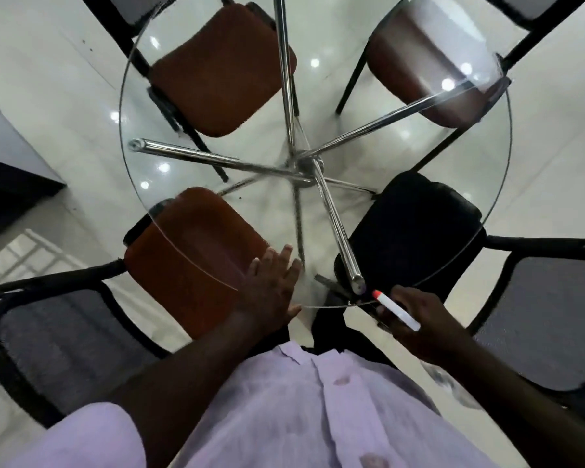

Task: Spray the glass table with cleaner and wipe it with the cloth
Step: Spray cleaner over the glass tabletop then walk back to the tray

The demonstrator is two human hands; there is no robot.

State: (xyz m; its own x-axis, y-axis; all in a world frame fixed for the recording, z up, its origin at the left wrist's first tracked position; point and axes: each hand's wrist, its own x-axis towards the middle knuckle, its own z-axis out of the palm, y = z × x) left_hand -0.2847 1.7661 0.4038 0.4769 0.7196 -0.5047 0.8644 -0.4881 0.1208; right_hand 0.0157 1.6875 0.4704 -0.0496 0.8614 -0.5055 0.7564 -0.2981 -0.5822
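The right hand (416, 319) has its grip closed around a spray bottle (397, 310), whose white nozzle with an orange tip points up and left, just off the near rim of the round glass desk (446, 184). The bottle's clear body seems to hang below the wrist, blurred. The left hand (271, 282) has an open grip: fingers spread, palm down and flat on the glass near the front edge, forearm reaching in from the lower left. No cloth can be made out.

Through the glass show chrome legs (217, 160) that meet at a hub under the middle. Four chairs crowd the desk: a brown seat (190, 251) just beside the left hand, a black seat (416, 224) beyond the right hand, and two more brown seats (220, 69) at the far side. Black mesh chair backs (65, 336) stand on either side of the person, whose lilac shirt (284, 410) fills the bottom.
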